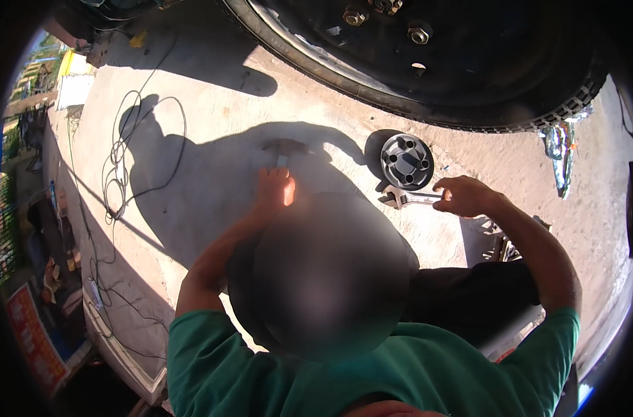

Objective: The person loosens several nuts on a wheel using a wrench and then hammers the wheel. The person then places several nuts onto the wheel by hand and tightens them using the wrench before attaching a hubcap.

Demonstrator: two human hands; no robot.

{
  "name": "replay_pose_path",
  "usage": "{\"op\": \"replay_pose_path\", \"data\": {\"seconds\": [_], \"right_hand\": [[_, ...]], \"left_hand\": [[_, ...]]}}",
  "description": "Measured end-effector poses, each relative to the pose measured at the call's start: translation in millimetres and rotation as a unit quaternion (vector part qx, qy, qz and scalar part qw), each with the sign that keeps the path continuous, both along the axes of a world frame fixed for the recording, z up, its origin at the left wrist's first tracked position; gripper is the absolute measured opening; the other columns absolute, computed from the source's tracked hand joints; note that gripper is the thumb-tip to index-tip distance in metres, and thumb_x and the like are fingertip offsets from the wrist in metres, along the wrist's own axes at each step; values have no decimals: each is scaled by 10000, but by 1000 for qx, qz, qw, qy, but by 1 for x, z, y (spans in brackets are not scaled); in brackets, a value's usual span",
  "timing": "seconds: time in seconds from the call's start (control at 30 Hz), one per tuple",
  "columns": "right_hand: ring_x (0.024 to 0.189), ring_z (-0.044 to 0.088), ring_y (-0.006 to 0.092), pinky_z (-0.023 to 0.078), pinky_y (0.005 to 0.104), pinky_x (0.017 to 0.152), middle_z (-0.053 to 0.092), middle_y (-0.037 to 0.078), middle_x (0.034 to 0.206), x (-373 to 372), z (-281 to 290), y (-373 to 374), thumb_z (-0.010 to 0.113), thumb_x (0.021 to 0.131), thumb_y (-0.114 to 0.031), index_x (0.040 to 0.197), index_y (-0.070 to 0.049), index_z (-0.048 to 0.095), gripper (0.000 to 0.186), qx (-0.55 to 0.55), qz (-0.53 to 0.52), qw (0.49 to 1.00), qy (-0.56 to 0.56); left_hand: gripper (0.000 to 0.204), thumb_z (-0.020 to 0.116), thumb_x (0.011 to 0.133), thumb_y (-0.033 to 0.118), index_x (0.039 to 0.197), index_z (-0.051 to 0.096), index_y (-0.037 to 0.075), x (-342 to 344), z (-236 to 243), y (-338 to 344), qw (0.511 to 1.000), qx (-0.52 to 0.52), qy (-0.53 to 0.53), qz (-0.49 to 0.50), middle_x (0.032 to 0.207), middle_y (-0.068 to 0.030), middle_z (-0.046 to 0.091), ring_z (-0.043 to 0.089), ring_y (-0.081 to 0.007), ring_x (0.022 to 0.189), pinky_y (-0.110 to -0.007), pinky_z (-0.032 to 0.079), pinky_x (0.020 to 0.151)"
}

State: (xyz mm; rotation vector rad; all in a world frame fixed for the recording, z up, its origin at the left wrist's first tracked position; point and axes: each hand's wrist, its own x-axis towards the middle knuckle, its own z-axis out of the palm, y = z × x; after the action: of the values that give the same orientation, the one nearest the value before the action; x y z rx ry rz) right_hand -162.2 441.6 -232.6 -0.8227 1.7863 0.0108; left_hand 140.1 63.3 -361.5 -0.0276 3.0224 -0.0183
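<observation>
My left hand (pixel 277 185) is closed round the handle of a hammer (pixel 287 147), whose dark head lies in shadow over the concrete. At the right, my right hand (pixel 467 197) grips the handle end of a silver adjustable wrench (pixel 419 199), its jaws pointing left. Just beyond the wrench, a round grey and black wheel centre cap (pixel 407 162) rests on the ground, its ribbed inner side up. Farther off stands a large black wheel (pixel 483 62) with its tyre, several lug nuts (pixel 419 33) showing on it.
A thin dark cable (pixel 117 167) lies in loose loops at the left. Crumpled clear plastic (pixel 560 160) sits by the tyre at the right. A red printed sheet (pixel 35 340) is at the lower left. Shadows cross the concrete floor (pixel 226 104).
</observation>
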Motion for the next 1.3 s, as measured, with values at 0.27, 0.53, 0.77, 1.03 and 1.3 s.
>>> {"op": "replay_pose_path", "data": {"seconds": [0.27, 0.53, 0.77, 1.03, 1.3], "right_hand": [[1061, 713, 313, 542, 420, 952, 754, 157, 1121, -5, 26, -6, 689, 935, -362, 1297, -54, 665, 476, -114, -60, 992, -13], [1008, 739, 266, 576, 394, 916, 761, 192, 1079, -15, 54, -19, 703, 957, -209, 1226, 25, 678, 358, -299, -95, 949, -13], [943, 741, 227, 582, 362, 867, 767, 153, 1008, -16, 79, -13, 710, 952, -187, 1214, 16, 686, 333, -254, -155, 954, 46], [1017, 728, 240, 572, 365, 920, 749, 176, 1117, -23, 90, -3, 691, 962, -242, 1269, 3, 674, 393, -244, -215, 943, 69], [1022, 728, 266, 572, 383, 923, 747, 184, 1121, -24, 93, -4, 683, 962, -259, 1283, 4, 663, 416, -230, -194, 952, 50]], "left_hand": [[203, 754, 795, 209, 894, 647, 67, -22, -12, 15, 993, 88, -14, 74, 891, -91, 645, 668, -253, 881, -464, 459, 821], [124, 587, 950, 3, 1061, 639, -17, -124, 160, 41, 810, 553, 93, 172, 861, -66, 692, 640, -105, 737, -257, 520, 687], [169, 610, 985, -2, 1142, 669, -21, -188, 296, 29, 788, 567, 231, 70, 985, -87, 735, 705, -124, 848, -253, 565, 767], [247, 550, 1004, 73, 1186, 691, -16, -247, 342, 17, 861, 462, 208, 39, 957, -104, 768, 739, -131, 786, -260, 573, 692], [250, 565, 1027, 111, 1195, 695, -20, -265, 352, 16, 899, 408, 146, 64, 915, -83, 744, 703, -112, 734, -261, 571, 674]]}}
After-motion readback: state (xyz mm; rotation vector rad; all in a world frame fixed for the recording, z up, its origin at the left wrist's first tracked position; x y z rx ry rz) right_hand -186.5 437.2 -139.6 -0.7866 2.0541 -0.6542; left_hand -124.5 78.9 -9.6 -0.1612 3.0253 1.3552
